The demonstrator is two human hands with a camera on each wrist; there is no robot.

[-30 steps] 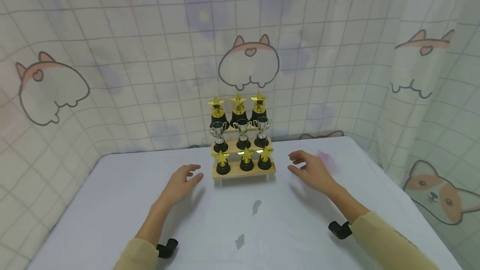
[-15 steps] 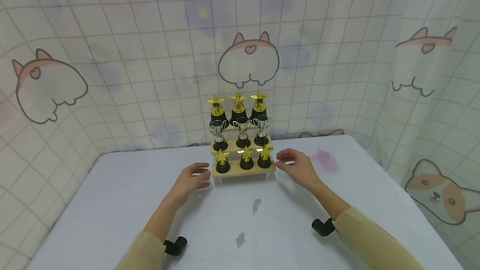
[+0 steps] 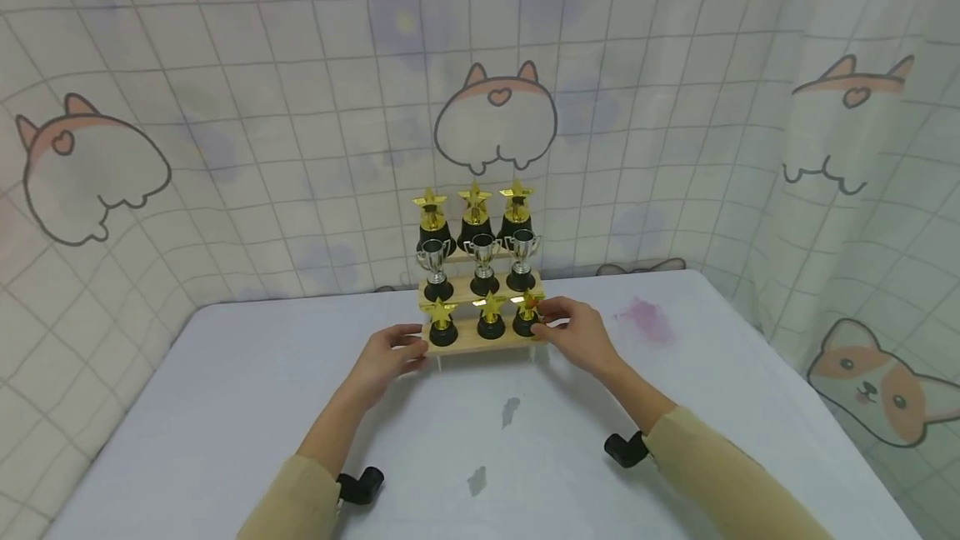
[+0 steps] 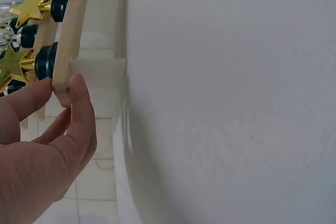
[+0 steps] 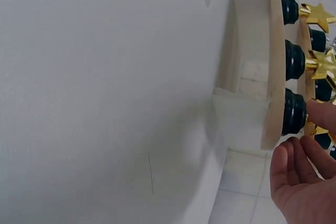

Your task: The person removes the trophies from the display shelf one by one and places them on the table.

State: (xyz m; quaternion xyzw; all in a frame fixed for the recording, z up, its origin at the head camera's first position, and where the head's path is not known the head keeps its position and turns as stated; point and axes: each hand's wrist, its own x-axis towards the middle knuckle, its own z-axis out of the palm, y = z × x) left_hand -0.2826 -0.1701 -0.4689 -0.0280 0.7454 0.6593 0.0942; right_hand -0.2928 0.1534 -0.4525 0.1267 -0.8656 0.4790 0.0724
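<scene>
A three-tier wooden display stand (image 3: 480,345) with clear legs holds gold star trophies on its bottom and top boards and silver cup trophies (image 3: 483,250) on the middle one. At the bottom board's left end, my left hand (image 3: 386,361) pinches the wood between thumb and fingers, as the left wrist view shows. My right hand (image 3: 581,333) is at the opposite end, its thumb and fingers around the front right star trophy (image 5: 295,113). That trophy's black base stands on the board; its gold star is partly hidden by the fingers in the right wrist view.
The stand is near the back edge of a white-covered table (image 3: 285,407). Behind it hangs a grid-patterned curtain (image 3: 300,148) with dog drawings. Two grey marks and a pink stain (image 3: 647,319) show on the cloth. Black camera mounts sit at both wrists.
Both hands have moved inward to the stand. The left has taken hold of the bottom board's left end, and the right has closed around the front right star trophy.
</scene>
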